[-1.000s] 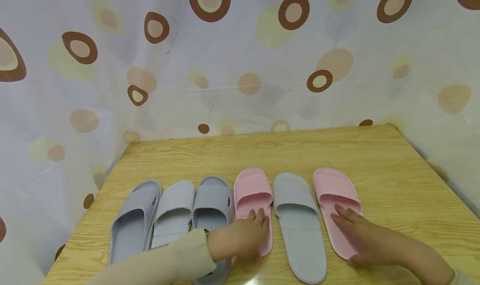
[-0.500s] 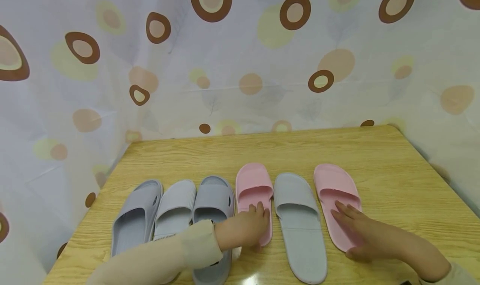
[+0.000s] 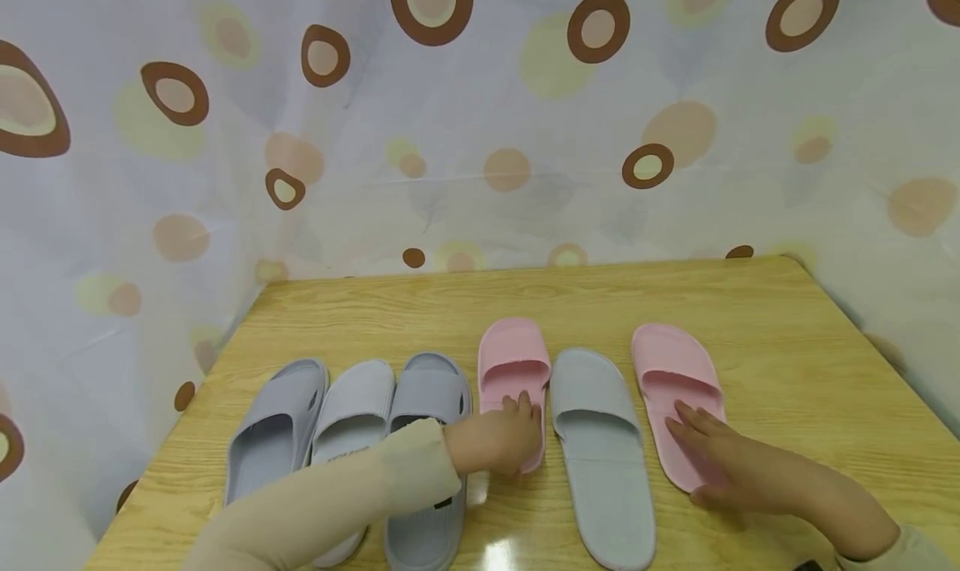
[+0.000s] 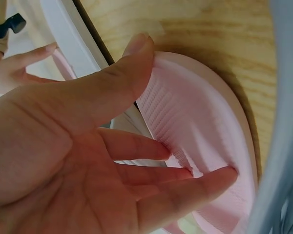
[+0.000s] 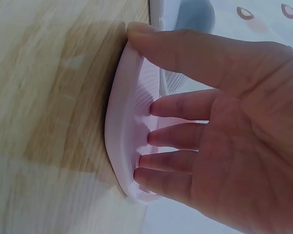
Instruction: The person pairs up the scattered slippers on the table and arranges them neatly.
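Note:
Two pink slippers lie toe-away on the table, with a light grey slipper [image 3: 609, 496] between them. My left hand [image 3: 504, 439] rests on the left pink slipper [image 3: 514, 343]; in the left wrist view its fingertips touch the ribbed footbed [image 4: 200, 112] and the thumb lies at the heel's edge. On the right pink slipper [image 3: 677, 354] lies my right hand [image 3: 738, 469]. Its straight fingers press the footbed in the right wrist view, while the thumb reaches the heel rim [image 5: 118, 122]. The hands cover part of each pink slipper's heel.
At left stand a blue-grey slipper [image 3: 262, 454], a light grey slipper [image 3: 357, 394] and another blue-grey slipper [image 3: 429, 388], partly hidden by my left sleeve [image 3: 352, 488]. A patterned curtain [image 3: 450, 112] borders the wooden table [image 3: 420, 313] at the back and sides.
Both pink slippers have slid away from me along the table, the left one farther, with my hands moving along on them. The grey and blue-grey slippers have stayed in place.

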`<state>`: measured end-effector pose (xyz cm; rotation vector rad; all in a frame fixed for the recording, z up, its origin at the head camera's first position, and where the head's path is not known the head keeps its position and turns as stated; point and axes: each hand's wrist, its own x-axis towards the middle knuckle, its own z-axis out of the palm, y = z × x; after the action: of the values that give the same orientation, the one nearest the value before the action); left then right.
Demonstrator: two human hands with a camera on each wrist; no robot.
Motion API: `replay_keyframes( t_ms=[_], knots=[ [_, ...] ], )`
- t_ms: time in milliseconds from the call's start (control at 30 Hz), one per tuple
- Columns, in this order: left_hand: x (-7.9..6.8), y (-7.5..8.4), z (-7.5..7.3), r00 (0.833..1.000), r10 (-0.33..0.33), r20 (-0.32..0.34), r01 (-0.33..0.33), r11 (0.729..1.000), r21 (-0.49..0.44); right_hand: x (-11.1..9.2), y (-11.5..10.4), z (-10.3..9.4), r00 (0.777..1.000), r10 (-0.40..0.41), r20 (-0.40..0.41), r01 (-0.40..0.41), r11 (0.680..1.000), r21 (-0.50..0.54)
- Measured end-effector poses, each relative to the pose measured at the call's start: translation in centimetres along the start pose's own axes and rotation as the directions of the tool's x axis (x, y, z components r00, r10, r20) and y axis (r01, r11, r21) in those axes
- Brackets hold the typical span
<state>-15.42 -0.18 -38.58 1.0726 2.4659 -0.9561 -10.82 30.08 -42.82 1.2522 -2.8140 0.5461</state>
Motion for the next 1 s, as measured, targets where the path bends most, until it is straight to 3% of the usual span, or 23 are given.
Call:
replay_keyframes(
  t_ms=[133,267,367,500,567,767,1000],
  knots=[
    [0.4,-0.5,-0.3,1.0,0.001,0.015,0.0,0.999,-0.045,0.3,0.1,-0.4,0.996,0.068,0.049,-0.07,0.997,0.033],
    [0.8,-1.1,-0.7,1.0,0.014,0.023,-0.012,0.997,-0.072,0.6,0.3,-0.9,0.977,0.17,0.129,-0.181,0.98,0.083],
    [1.2,-1.6,-1.0,0.999,0.035,0.036,-0.032,0.997,-0.071,0.6,0.8,-1.0,0.982,0.148,0.12,-0.158,0.984,0.078],
    [1.9,-2.2,-1.0,0.997,0.059,0.046,-0.057,0.998,-0.04,0.7,1.6,-0.8,0.996,0.06,0.069,-0.063,0.997,0.048],
    [2.3,-2.5,-0.9,0.997,0.058,0.046,-0.056,0.998,-0.042,0.8,1.8,-0.8,0.996,0.057,0.072,-0.061,0.996,0.058],
    [3.5,-3.7,-0.7,0.995,0.08,0.064,-0.077,0.996,-0.047,1.5,2.0,-1.2,0.973,0.169,0.154,-0.192,0.971,0.145],
    [4.0,-4.6,-1.0,0.993,0.075,0.093,-0.066,0.993,-0.095,2.4,2.0,-2.0,0.945,0.246,0.213,-0.282,0.947,0.155]
  ],
)
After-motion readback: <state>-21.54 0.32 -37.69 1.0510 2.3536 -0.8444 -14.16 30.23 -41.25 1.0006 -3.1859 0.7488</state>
